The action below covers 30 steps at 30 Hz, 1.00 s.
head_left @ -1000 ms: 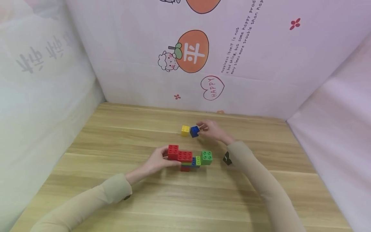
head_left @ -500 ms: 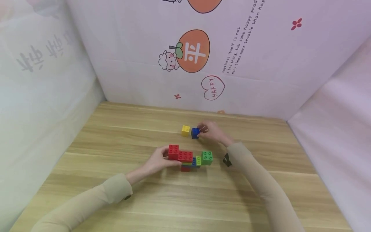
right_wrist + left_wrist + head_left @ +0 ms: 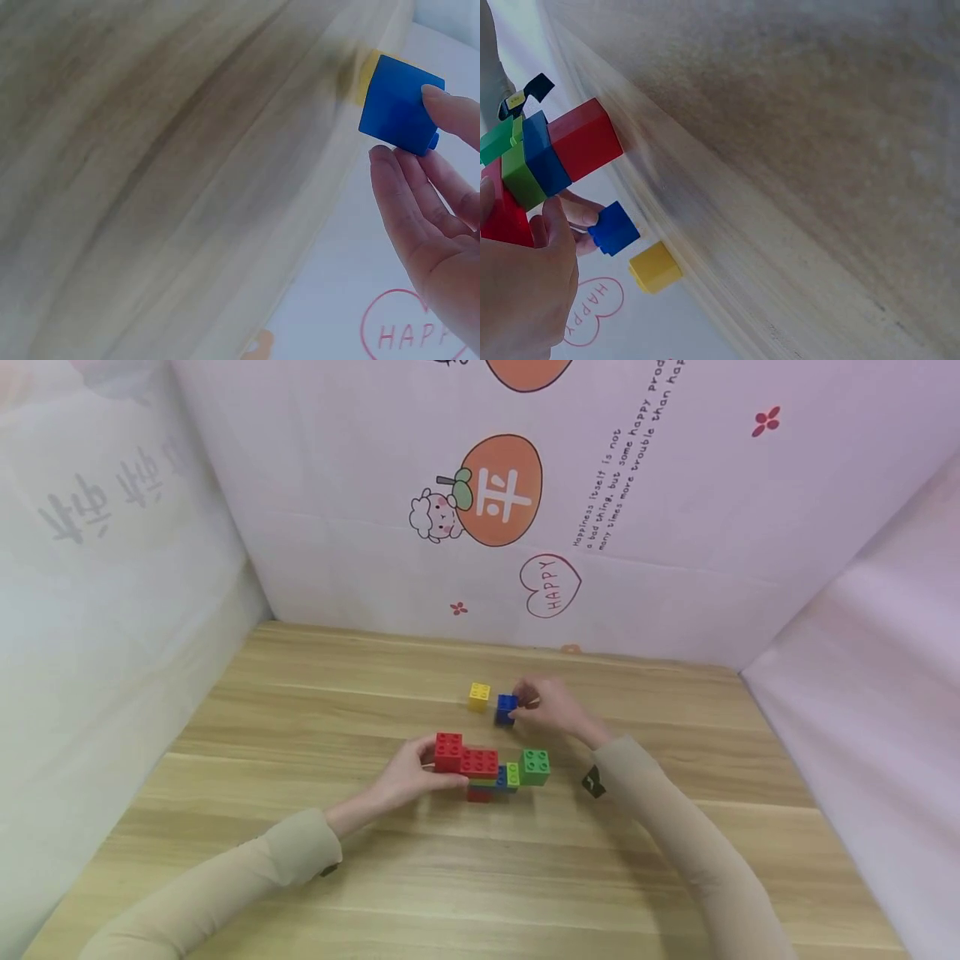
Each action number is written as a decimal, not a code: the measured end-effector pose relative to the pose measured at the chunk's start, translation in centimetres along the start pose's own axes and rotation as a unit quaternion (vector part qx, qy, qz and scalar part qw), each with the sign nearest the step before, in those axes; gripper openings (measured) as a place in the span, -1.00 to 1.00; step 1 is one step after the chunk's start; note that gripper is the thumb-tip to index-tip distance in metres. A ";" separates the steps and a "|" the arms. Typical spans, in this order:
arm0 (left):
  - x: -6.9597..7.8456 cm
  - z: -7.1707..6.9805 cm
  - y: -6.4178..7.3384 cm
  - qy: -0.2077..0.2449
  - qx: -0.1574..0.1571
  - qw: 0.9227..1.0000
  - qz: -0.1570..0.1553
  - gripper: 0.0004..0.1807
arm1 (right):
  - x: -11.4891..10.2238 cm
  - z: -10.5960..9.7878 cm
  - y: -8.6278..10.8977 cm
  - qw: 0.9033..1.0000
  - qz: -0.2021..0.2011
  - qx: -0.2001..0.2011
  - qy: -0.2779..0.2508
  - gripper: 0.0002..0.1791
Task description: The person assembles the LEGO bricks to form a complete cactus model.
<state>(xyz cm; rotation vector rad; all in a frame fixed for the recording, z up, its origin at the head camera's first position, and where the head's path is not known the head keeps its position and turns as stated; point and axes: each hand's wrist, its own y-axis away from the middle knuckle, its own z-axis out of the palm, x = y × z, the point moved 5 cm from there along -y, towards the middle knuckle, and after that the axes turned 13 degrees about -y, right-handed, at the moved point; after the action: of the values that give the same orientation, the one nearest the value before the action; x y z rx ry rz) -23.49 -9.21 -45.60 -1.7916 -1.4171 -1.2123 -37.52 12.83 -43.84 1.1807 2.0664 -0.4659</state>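
Note:
My left hand point(image 3: 406, 774) grips the red end of a structure of joined toy building bricks. Its red top bricks point(image 3: 479, 763) sit over lime and blue ones, with a green brick point(image 3: 536, 767) at the right end and a red brick point(image 3: 586, 139) underneath. In the right wrist view, my right hand point(image 3: 442, 225) pinches a small blue brick point(image 3: 401, 105) between thumb and fingers. In the head view that blue brick is beyond the structure, beside a yellow brick point(image 3: 479, 697), which stands on the table with studs up.
The wooden table point(image 3: 465, 877) is bounded by a printed white cloth point(image 3: 337, 527) at the back and by plain cloth at both sides. A dark piece point(image 3: 593, 782) shows beside the right sleeve cuff.
My right hand has drawn the blue brick slightly toward me and turned it straighter, widening its distance from the yellow brick. The left hand and the structure keep their place.

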 end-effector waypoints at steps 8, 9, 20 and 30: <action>0.1 -0.1 0.0 -0.006 0.003 1.000 -0.002 -0.35 | -2.0 -0.7 1.3 1.000 -0.029 0.008 -0.007 -0.69; 0.1 -0.1 0.0 -0.008 0.004 1.000 -0.002 -0.35 | -2.3 -0.8 1.6 0.999 -0.034 0.010 -0.007 -0.69; 0.1 -0.1 0.0 -0.011 0.006 1.000 -0.010 -0.31 | -5.9 -1.5 3.9 0.997 -0.079 0.006 -0.007 -0.69; 0.2 0.0 0.1 -0.008 -0.001 1.000 -0.002 -0.33 | -9.2 -1.5 6.3 0.992 -0.124 0.009 0.001 -0.67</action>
<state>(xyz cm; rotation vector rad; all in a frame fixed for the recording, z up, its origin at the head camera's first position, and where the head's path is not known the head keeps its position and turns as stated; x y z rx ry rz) -23.36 -9.17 -45.45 -1.8031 -1.4304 -1.2047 -29.65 11.48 -35.99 0.9380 2.2260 -0.6011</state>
